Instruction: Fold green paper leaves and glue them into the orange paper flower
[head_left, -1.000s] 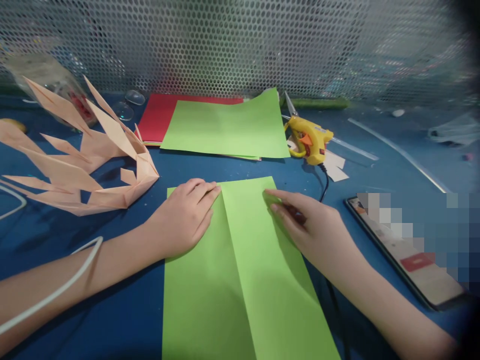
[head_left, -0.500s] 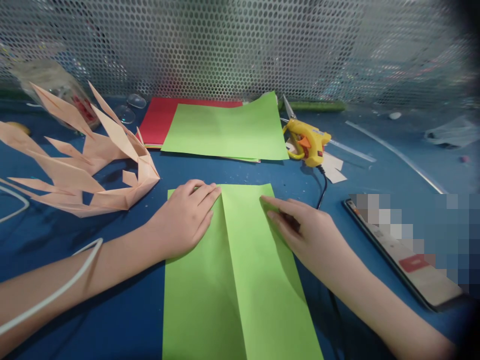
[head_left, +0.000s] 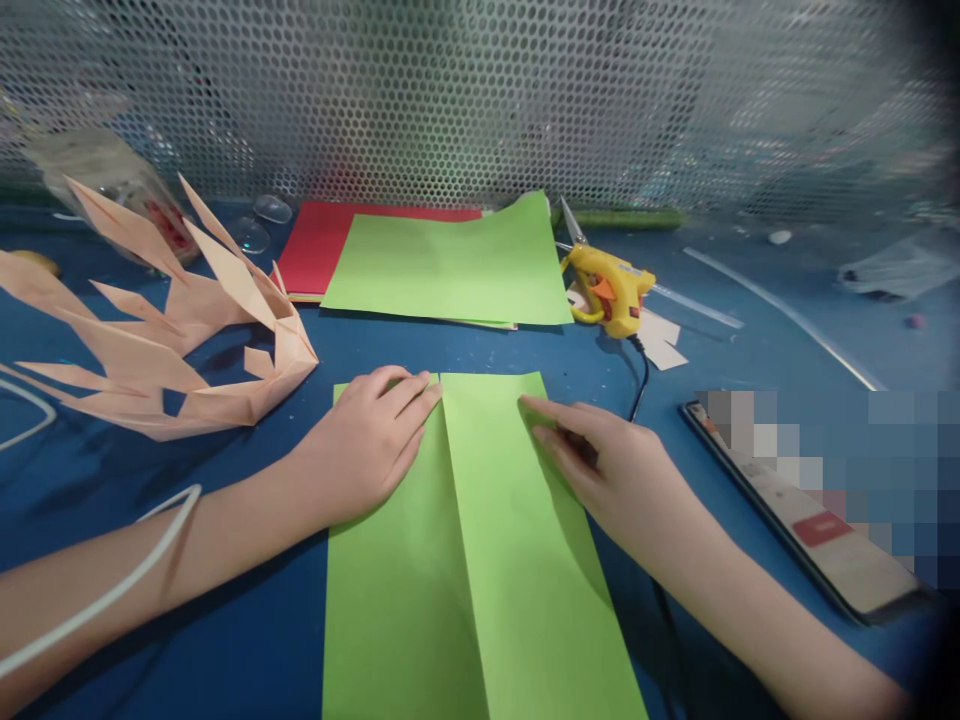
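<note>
A sheet of green paper point(head_left: 409, 610) lies lengthwise before me on the blue table. Its right part is folded over, and the flap's edge point(head_left: 461, 520) runs down the middle. My left hand point(head_left: 379, 445) rests flat on the paper's upper left, fingertips at the flap's top edge, holding nothing. With my right hand point(head_left: 607, 455) I touch the flap near the top of the right-hand fold. Its forefinger is stretched out, the thumb lies a little below it and apart, and the other fingers are partly hidden.
A folded peach paper piece point(head_left: 217, 380) with pointed petals stands on the left. Behind are green point(head_left: 450, 270) and red sheets point(head_left: 319, 245). A yellow glue gun point(head_left: 615, 285) with a black cord, scissors point(head_left: 574, 222) and a phone point(head_left: 802, 510) lie to the right. Perforated mesh point(head_left: 465, 100) borders the back.
Both hands keep nearly the same places on the green paper. The whole view has shifted very slightly.
</note>
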